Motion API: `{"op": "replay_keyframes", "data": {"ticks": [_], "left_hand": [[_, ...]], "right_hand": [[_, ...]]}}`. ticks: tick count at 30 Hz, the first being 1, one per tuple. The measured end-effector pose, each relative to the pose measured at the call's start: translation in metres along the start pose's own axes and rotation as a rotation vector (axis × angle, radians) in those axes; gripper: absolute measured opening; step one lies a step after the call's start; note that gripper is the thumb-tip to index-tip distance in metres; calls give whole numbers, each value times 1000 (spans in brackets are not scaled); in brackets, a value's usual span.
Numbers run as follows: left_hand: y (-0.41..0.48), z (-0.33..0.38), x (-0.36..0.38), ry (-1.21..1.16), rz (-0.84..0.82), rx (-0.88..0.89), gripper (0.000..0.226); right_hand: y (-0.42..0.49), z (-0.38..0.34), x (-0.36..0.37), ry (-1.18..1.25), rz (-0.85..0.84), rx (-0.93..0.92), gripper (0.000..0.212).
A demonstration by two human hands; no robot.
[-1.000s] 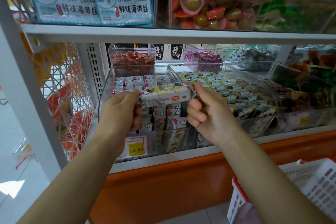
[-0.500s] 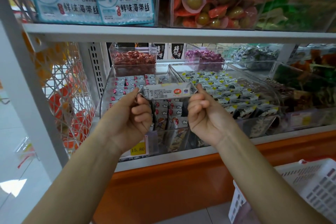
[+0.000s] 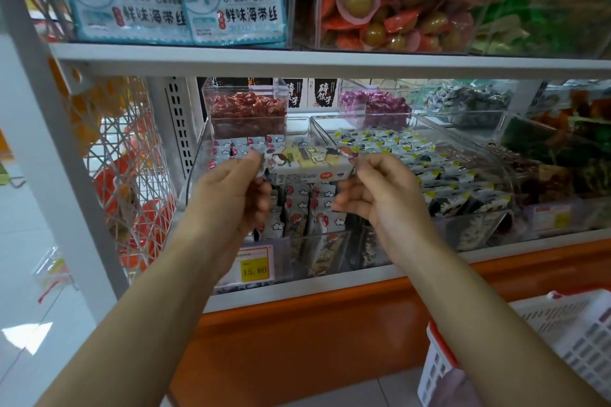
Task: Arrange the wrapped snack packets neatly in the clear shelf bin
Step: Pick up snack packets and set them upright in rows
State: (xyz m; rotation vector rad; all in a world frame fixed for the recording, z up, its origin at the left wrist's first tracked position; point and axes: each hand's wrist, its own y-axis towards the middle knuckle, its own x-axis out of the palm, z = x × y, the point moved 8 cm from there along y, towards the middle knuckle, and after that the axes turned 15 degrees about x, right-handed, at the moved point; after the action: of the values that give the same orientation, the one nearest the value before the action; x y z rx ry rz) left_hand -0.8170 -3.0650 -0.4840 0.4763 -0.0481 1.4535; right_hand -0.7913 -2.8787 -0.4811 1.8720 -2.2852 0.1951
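Head view: the left hand [image 3: 228, 195] and right hand [image 3: 380, 195] are each pinching one crimped end of a wrapped snack packet [image 3: 310, 163] between thumb and curled fingers, holding it level between them, just above the rows of packets [image 3: 297, 205] standing in the clear bin [image 3: 195, 172].

Shop (price tags [image 3: 254, 269], stocked shelf [image 3: 330, 63])

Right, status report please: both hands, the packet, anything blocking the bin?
Both engaged: left grip and right grip pinch opposite ends of one snack packet. Packet held level over the clear bin. Nothing blocking the drop.
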Motion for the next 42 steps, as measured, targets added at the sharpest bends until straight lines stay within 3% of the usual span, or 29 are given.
{"op": "replay_keyframes", "data": {"ticks": [5,10,13,15,18,22,26,34,42], "left_hand": [[1,3,-4,-122,101,6,30],[2,-4,-9,-239,164,-55,28],[2,-4,-7,-237,127,-51,25],[2,2,0,-183,11,-9,23],[0,10,9,-81,-102,64,35],[-2,12,13,37,-141,110,42],[-3,14,15,71,-153,137,30],[-3,11,13,-65,-113,111,4],[0,7,9,-216,-65,55,17]], "right_hand": [[0,-5,9,133,-168,9,16],[-4,-13,13,71,-219,-91,47],[-4,-13,8,46,-144,-124,35],[-2,-11,5,101,-124,-105,27],[-1,-8,2,165,-109,-64,15],[1,-4,-3,189,-36,-7,22],[3,1,-9,248,30,59,24],[3,6,-8,296,7,102,24],[4,7,-2,322,-55,127,18]]}}
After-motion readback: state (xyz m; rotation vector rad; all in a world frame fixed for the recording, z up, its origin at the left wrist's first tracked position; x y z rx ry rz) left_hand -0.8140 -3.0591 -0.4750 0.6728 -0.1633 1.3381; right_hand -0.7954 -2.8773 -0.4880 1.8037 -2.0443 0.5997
